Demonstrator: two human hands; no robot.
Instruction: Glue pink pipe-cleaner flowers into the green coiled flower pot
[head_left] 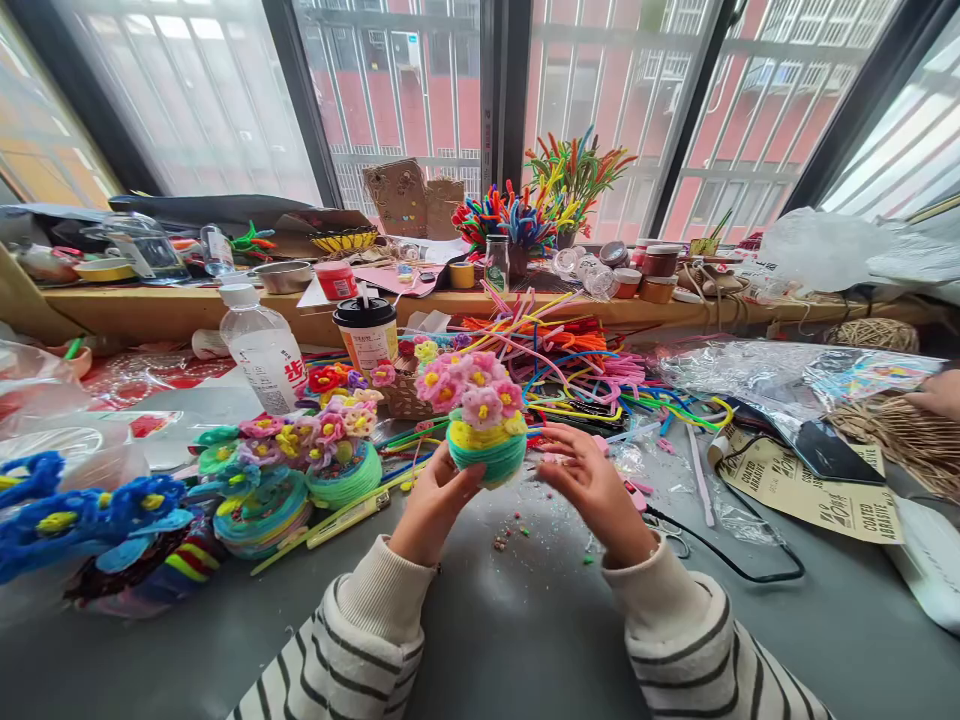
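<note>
My left hand grips a small round flowerpot wound in teal and yellow bands, its thumb across the front. Pink pipe-cleaner flowers with yellow centres crowd the pot's top. To the right of the pot, my right hand is held up with fingers apart, touching nothing that I can see. Left of my hands stand similar pots, one light green and one with blue and yellow bands, both topped with fuzzy flowers. A striped pot with blue flowers lies tilted at the far left.
Loose pipe cleaners pile up behind the pot. A water bottle and a lidded cup stand at back left. A black cable and sandpaper sheets lie right. Another person's hand shows at the right edge.
</note>
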